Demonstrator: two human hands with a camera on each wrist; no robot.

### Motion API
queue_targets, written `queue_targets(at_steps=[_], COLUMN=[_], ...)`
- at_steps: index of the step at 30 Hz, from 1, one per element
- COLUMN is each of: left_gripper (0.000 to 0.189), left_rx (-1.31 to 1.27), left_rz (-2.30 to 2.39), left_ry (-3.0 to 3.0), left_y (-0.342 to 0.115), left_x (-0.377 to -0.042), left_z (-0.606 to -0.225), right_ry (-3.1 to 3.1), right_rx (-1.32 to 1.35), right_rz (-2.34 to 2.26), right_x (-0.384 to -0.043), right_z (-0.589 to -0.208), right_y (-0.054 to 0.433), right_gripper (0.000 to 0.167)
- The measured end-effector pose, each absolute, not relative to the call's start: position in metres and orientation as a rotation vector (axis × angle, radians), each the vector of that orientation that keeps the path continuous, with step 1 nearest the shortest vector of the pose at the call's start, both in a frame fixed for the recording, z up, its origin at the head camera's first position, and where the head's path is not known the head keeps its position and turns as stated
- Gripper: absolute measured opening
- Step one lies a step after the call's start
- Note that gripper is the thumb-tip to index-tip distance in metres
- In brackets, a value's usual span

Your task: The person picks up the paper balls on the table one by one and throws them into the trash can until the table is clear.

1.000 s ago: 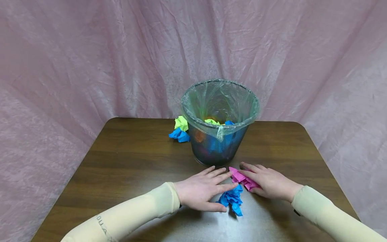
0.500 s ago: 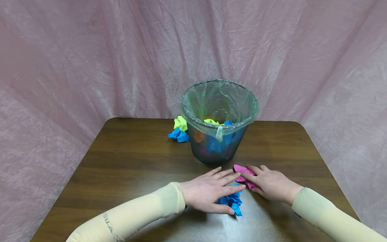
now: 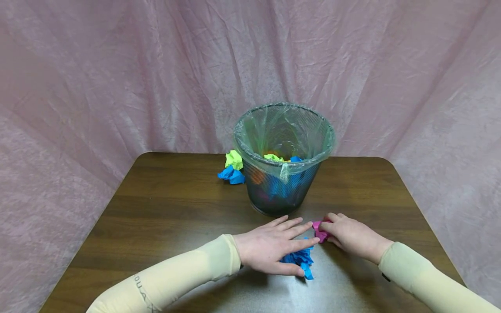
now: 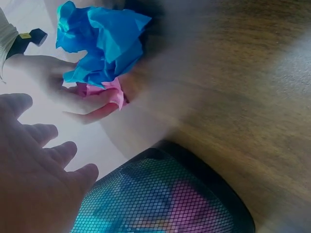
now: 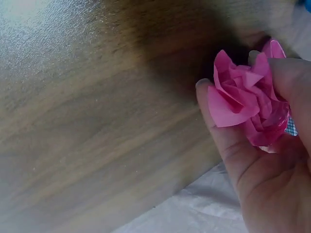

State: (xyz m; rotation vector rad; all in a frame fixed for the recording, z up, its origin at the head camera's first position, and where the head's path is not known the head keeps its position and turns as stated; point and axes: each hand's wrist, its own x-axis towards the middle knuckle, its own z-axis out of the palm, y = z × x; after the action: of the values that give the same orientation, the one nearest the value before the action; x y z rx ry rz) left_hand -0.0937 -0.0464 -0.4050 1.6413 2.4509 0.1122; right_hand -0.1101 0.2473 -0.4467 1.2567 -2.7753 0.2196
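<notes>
My right hand (image 3: pixel 354 234) curls its fingers round a crumpled pink paper (image 5: pixel 248 99), which peeks out past the fingertips in the head view (image 3: pixel 321 232). Fingers spread and straight, my left hand (image 3: pixel 272 248) hovers or rests over a crumpled blue paper (image 3: pixel 303 258); whether it touches the paper I cannot tell. In the left wrist view that blue paper (image 4: pixel 104 41) lies nearer than the pink one, apart from the left fingers. Behind both hands stands a black mesh wastebasket (image 3: pixel 275 191) lined with a greenish clear bag, with colourful crumpled papers inside.
Left of the wastebasket, a crumpled yellow-green paper (image 3: pixel 233 160) and another crumpled blue paper (image 3: pixel 232 174) lie on the brown wooden table (image 3: pixel 168 195). A pink curtain (image 3: pixel 188 78) hangs behind the table's far edge.
My right fingers have closed round the pink paper, which moved slightly right. My left hand shifted a little right, over more of the blue paper, then stayed nearly still.
</notes>
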Motion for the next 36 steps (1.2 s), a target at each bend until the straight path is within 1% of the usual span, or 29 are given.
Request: queue_targets(at_steps=[7,15,26,36], left_gripper=[0.078,0.077,0.078,0.078], left_rx=[1.671,1.738,1.795,1.827], left_rz=[0.11,0.099,0.089,0.074], left_ry=[2.463,2.474,2.486,2.503], left_y=[-0.045,-0.042,-0.038,-0.037], left_x=[-0.094,-0.096,-0.096,-0.095], left_z=[-0.398,-0.387,-0.367,-0.353], right_ry=[-2.758,-2.773,-2.765,-2.664], right_rx=[1.284,1.244,1.17,1.184], right_rz=[0.246,0.253,0.288,0.25], right_x=[-0.11,-0.112,-0.109,-0.112], right_z=[-0.435,-0.409,-0.377,-0.354], right_y=[0.251,0.267,0.282,0.291], right_gripper=[0.025,0.032,0.034,0.041])
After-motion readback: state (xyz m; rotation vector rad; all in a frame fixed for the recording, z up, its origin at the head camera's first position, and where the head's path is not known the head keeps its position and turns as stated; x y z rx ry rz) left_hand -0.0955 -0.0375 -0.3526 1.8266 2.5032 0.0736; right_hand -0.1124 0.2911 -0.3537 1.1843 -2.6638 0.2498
